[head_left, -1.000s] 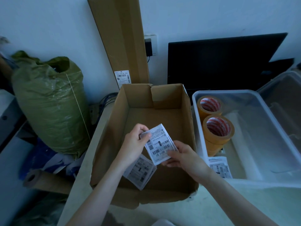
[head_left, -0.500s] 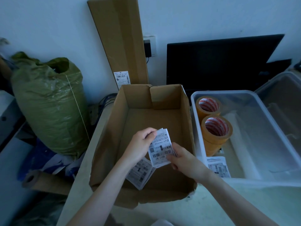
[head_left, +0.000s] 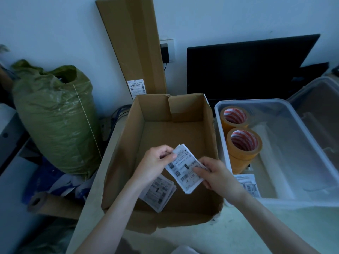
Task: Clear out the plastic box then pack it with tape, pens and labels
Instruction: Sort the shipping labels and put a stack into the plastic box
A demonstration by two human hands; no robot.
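Note:
Over the open cardboard box (head_left: 126, 143), both hands hold one stack of white shipping labels (head_left: 183, 169). My left hand (head_left: 156, 164) pinches its upper left corner; my right hand (head_left: 214, 175) grips its right edge. A second pile of labels (head_left: 159, 193) lies on the cardboard box floor under my left wrist. To the right stands the clear plastic box (head_left: 310, 136). Inside it, two stacks of tan tape rolls (head_left: 242, 145) sit along the left wall, and more labels (head_left: 247, 184) lie at its near left corner. No pens are visible.
A second clear tub (head_left: 319, 105) leans at the far right. A black monitor (head_left: 247, 66) stands behind the boxes. A long flat carton (head_left: 132, 43) leans on the wall, a full green sack (head_left: 53, 118) sits at left, and a cardboard tube (head_left: 53, 204) lies on the floor.
The label stack has come down slightly and turned, with my right hand's fingers now further onto its face. My left hand shifted right along its top corner.

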